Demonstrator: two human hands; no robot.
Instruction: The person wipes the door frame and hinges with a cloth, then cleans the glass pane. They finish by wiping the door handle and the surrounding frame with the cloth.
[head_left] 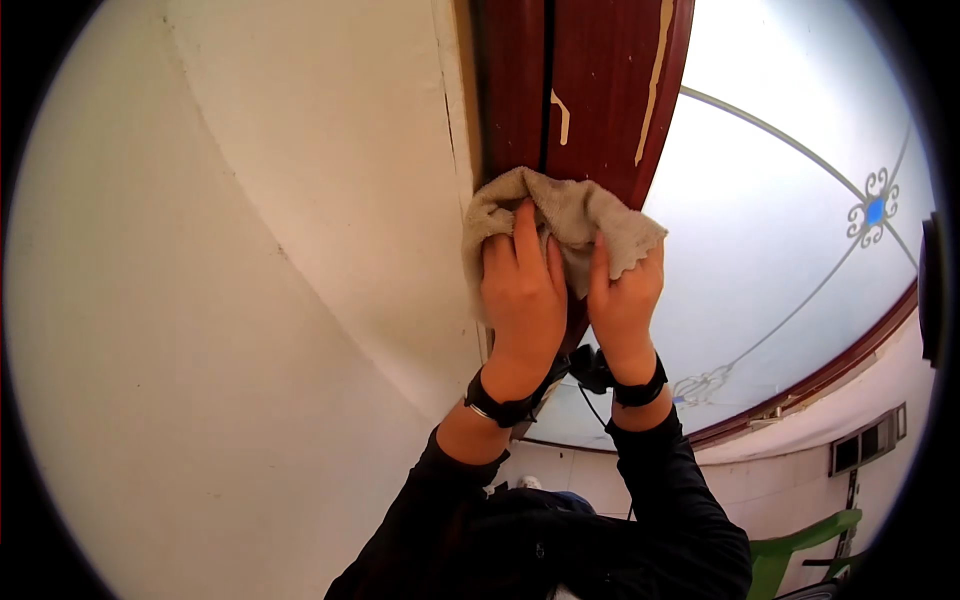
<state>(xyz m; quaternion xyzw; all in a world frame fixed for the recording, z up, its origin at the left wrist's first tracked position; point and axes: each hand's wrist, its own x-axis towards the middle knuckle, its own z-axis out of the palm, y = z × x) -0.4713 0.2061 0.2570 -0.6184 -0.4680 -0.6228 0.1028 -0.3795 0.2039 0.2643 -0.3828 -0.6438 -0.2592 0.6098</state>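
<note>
A crumpled grey-beige cloth (pixel 575 212) lies against a dark red door frame (pixel 600 95), pressed there by both hands. My left hand (pixel 523 295) has its fingers bent into the folds on the cloth's left part, close to the wall edge. Gripping the right part is my right hand (pixel 626 300), its thumb up and its other fingers wrapped behind the cloth's scalloped edge. Pale chipped streaks show on the red wood above the cloth. Black straps circle both wrists, and a thin black cable hangs between them.
A plain cream wall (pixel 250 300) takes up the left side. To the right is a frosted glass pane (pixel 770 230) with grey scrollwork and a blue ornament. A green chair (pixel 800 545) stands low at the right, below a dark wall box (pixel 866 442).
</note>
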